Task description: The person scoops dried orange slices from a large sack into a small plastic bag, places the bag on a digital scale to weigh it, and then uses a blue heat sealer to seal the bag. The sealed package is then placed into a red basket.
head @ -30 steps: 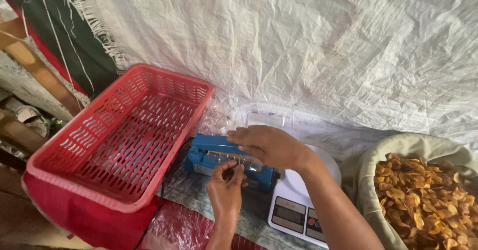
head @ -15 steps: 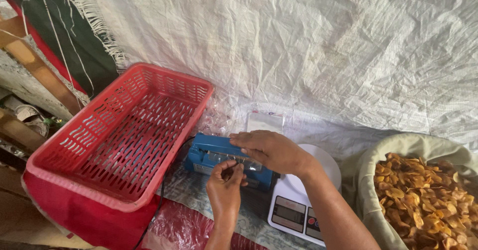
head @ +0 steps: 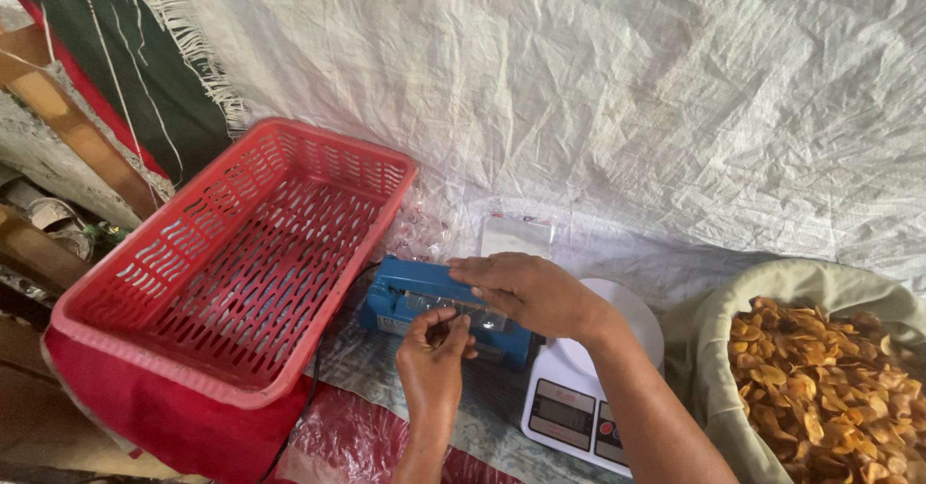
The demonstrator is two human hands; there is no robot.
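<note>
- centrally, the blue sealer point(head: 424, 296) sits between the red basket point(head: 231, 262) and the white scale point(head: 579, 397).
- right hand point(head: 526, 291) presses flat on the sealer.
- left hand point(head: 434, 363) pinches a clear bag point(head: 453, 308) at the sealer's front.

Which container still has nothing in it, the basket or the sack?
The red slotted basket on the left: only bare mesh shows. The cloth-lined sack on the right is full of golden chips.
</note>
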